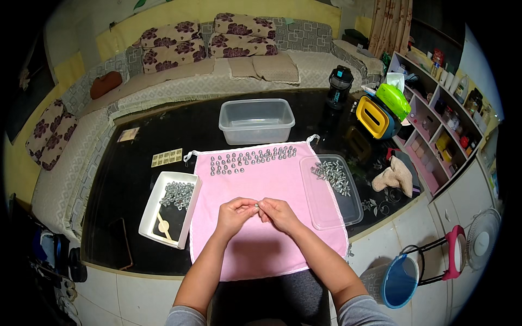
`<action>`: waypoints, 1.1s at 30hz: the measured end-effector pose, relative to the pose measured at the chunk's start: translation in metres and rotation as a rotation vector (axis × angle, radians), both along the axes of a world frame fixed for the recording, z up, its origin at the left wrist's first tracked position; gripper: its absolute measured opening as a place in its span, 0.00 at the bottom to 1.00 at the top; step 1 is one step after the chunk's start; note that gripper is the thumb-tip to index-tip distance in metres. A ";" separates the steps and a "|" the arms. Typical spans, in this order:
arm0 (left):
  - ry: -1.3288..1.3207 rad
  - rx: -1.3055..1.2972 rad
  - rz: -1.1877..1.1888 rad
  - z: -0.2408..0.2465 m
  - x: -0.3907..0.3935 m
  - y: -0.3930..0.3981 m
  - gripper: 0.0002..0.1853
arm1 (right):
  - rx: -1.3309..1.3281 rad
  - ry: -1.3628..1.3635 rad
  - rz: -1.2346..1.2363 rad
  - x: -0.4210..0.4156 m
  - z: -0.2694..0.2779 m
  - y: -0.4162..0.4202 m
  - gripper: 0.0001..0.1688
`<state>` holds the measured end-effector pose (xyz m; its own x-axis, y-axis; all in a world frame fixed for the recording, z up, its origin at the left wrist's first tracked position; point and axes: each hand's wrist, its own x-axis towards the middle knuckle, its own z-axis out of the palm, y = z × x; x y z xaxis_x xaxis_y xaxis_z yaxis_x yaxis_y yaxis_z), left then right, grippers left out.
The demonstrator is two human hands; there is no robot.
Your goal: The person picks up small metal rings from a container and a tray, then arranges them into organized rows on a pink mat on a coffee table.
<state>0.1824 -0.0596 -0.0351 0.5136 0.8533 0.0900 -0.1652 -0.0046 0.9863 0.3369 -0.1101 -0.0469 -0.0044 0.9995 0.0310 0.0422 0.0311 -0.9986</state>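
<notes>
My left hand point(236, 216) and my right hand point(280, 214) meet over a pink cloth point(261, 185). Their fingertips pinch a small metal fastener point(257, 205), mostly covered by the fingers. At the cloth's far side, small metal fasteners point(240, 157) stand upright in several rows. Left of my hands, a white box point(147, 222) holds a pile of metal nuts point(177, 194) and a pale flat stick with a round middle point(163, 225). To the right, loose metal screws or bolts point(332, 175) lie heaped on a clear plastic lid point(322, 218), which overlaps the cloth.
Beyond the cloth stands a clear plastic tub point(257, 132) on the black tabletop point(118, 183). A dark bottle point(339, 87), a yellow-fronted tissue box point(373, 118) and a beige cloth point(395, 177) sit rightward. A phone point(121, 244) lies near left. A blue-rimmed bucket point(397, 281) is on the floor.
</notes>
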 end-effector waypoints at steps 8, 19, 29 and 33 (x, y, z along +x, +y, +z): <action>-0.018 -0.023 0.000 -0.004 0.002 0.003 0.09 | -0.022 -0.087 -0.052 -0.003 0.010 -0.001 0.26; -0.043 -0.062 0.002 -0.007 0.002 0.006 0.09 | 0.051 -0.112 -0.137 -0.005 0.008 0.000 0.24; -0.017 -0.091 0.003 -0.005 0.003 0.006 0.08 | 0.138 -0.181 -0.210 -0.009 0.007 -0.003 0.18; -0.042 -0.086 -0.027 -0.008 0.003 0.007 0.08 | 0.021 -0.241 -0.157 -0.006 0.009 -0.003 0.15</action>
